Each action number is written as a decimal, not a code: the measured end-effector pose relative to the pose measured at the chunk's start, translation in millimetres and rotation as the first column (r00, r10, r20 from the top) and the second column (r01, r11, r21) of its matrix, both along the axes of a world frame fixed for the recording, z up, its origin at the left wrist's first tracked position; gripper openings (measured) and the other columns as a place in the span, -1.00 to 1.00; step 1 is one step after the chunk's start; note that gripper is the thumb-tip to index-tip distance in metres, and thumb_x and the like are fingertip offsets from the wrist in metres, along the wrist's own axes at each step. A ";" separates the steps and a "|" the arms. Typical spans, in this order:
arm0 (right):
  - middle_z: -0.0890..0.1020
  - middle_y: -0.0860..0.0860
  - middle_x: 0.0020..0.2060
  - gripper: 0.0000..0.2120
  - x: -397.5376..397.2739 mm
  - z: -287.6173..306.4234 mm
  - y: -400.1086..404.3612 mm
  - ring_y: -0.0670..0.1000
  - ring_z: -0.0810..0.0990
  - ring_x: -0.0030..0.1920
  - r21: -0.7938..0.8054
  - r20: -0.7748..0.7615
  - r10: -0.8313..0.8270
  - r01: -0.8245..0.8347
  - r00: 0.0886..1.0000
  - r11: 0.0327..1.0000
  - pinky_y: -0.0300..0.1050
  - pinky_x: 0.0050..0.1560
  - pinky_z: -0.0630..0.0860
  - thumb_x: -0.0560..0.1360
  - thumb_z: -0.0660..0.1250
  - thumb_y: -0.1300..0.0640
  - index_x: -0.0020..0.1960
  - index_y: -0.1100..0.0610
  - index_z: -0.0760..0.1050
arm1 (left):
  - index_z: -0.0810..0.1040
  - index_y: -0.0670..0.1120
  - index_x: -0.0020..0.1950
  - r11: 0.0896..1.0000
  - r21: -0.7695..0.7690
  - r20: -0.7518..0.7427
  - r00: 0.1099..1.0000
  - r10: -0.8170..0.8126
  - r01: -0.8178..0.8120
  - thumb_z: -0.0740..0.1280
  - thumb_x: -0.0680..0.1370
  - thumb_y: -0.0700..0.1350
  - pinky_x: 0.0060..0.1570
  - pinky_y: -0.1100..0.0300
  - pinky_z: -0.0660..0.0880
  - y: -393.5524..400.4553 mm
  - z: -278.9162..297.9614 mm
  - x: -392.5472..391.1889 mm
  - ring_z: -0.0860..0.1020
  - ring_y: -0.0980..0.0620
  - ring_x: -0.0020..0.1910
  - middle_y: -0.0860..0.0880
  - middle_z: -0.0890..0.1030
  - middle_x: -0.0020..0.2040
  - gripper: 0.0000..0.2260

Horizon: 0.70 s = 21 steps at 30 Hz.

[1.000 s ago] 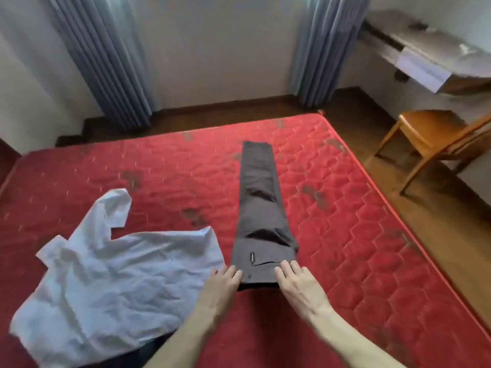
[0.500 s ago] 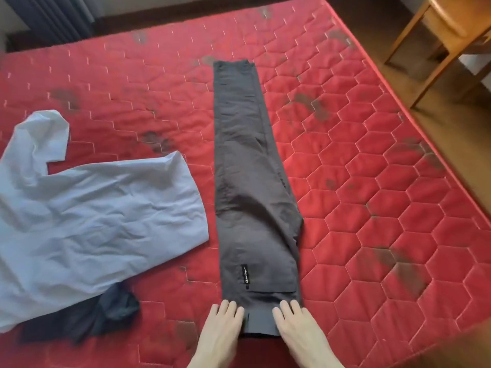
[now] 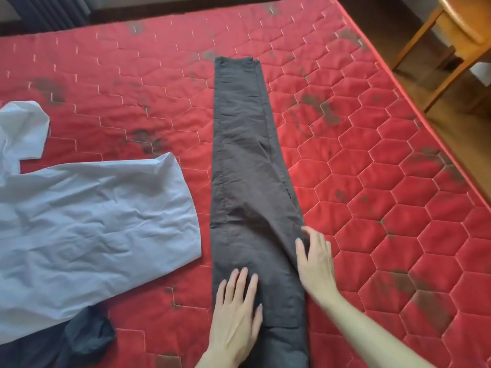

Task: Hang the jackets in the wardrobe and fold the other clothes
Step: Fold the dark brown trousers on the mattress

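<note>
Dark grey trousers (image 3: 244, 160) lie lengthwise on the red mattress (image 3: 398, 208), folded leg on leg, waist end nearest me. My left hand (image 3: 236, 312) presses flat on the trousers near the waist, fingers straight. My right hand (image 3: 316, 258) lies flat along the trousers' right edge at the seat, fingers extended. A crumpled pale blue shirt (image 3: 87, 227) is spread to the left of the trousers. A dark garment (image 3: 85, 338) peeks out from under the shirt's near edge.
A wooden chair (image 3: 457, 35) stands on the wooden floor past the mattress's right edge. Grey curtains (image 3: 50, 9) hang at the top left beyond the bed. The mattress shows dark stains.
Both hands have slid forward from the waistband up over the trousers, the right one out to the right edge. The camera has come closer and tilted further down.
</note>
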State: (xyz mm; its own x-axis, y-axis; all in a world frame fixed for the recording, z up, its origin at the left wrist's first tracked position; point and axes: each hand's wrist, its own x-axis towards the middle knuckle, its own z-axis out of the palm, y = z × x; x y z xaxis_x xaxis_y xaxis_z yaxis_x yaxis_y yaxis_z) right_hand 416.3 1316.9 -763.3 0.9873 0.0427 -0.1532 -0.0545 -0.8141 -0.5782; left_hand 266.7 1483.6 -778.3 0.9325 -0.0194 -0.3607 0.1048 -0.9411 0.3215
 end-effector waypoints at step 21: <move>0.44 -0.13 -0.47 -0.52 156.7 -32.2 33.2 -0.09 0.40 -0.35 0.146 -0.287 0.028 0.015 0.957 0.989 0.00 -0.16 0.39 0.64 0.24 -0.28 -0.34 -0.02 0.41 | 0.44 -0.03 0.52 0.999 0.044 0.274 0.962 0.008 -0.020 0.37 0.48 0.24 0.47 -0.33 0.21 12.3 -82.2 45.7 0.31 -0.20 0.57 -0.18 0.44 0.52 -0.33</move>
State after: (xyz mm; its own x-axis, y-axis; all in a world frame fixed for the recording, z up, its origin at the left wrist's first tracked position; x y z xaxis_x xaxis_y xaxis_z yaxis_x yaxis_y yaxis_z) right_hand 573.0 1350.1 -795.5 0.9018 0.0923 -0.4222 -0.2307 -0.7232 -0.6509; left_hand 312.4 1495.9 -860.6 0.9958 0.0049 -0.0919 0.0320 -0.9546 0.2962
